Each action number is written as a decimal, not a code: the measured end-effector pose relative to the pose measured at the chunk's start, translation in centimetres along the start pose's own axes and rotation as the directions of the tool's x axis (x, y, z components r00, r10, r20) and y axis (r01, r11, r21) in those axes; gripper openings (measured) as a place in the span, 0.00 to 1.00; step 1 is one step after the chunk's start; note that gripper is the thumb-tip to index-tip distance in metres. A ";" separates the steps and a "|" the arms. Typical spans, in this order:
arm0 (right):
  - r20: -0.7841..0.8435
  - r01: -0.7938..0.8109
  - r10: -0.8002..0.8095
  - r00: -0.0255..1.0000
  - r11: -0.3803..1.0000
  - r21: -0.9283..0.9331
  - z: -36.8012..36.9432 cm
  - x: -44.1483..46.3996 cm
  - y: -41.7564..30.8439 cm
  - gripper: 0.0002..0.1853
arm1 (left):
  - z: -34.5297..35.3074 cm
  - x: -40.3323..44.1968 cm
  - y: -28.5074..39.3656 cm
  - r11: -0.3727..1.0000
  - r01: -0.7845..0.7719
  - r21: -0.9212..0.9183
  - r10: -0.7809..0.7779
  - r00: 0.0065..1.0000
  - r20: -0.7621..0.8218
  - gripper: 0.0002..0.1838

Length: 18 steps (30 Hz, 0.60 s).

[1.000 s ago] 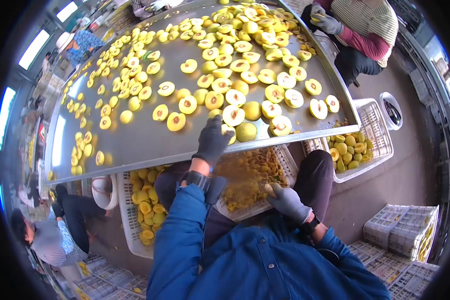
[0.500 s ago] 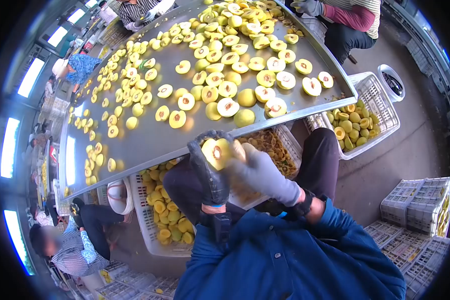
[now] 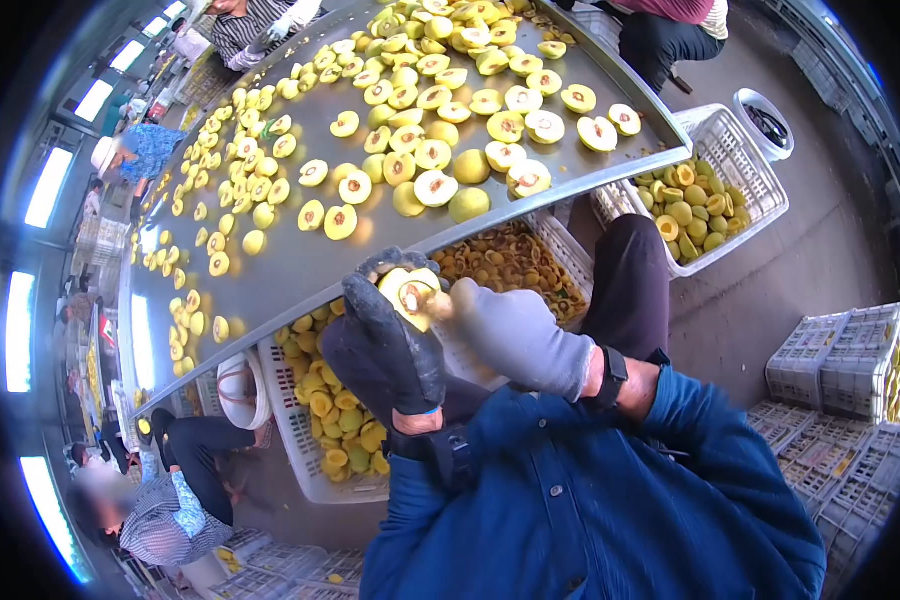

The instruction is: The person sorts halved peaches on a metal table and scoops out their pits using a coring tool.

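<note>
My left hand (image 3: 402,345), in a black glove, is closed around a halved yellow peach (image 3: 398,284), its cut face turned up and its brown centre showing. My right hand (image 3: 525,338), in a grey glove, is closed at the right side of that half. A blurred brownish tip shows between the right fingers and the peach's centre; what it belongs to is hidden in the fist. Both hands are over my lap, just in front of the near edge of the metal table (image 3: 280,260). Many halved peaches (image 3: 340,222) lie cut side up or down on it.
Below the table a crate of brown pits and scraps (image 3: 515,262) stands between my knees. Crates of peach halves stand at left (image 3: 342,415) and right (image 3: 695,205). A white bucket (image 3: 765,125) and stacked crates (image 3: 840,360) are at right. Co-workers (image 3: 260,30) sit around.
The view has shifted slightly. The peach half stays in my left hand and has tilted a little; my right hand stays against it, with the brownish tip now over its centre.
</note>
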State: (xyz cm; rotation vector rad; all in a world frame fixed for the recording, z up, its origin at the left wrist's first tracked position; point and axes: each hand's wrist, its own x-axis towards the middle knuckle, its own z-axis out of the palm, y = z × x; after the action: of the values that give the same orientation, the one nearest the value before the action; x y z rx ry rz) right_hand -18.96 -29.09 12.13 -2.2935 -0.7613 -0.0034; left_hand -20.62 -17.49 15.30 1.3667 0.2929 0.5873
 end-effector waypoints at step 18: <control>0.079 -0.003 -0.018 0.997 0.967 0.253 -1.7 0.3 0.8 0.14 | -0.7 1.9 -0.5 0.946 -0.178 0.271 0.138 0.977 0.160 0.23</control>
State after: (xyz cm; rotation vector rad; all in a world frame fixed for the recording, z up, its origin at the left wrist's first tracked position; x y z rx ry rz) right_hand -17.96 -30.48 13.01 -2.0576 -0.7649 0.1746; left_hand -19.34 -15.88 14.90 1.7135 0.1585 0.5951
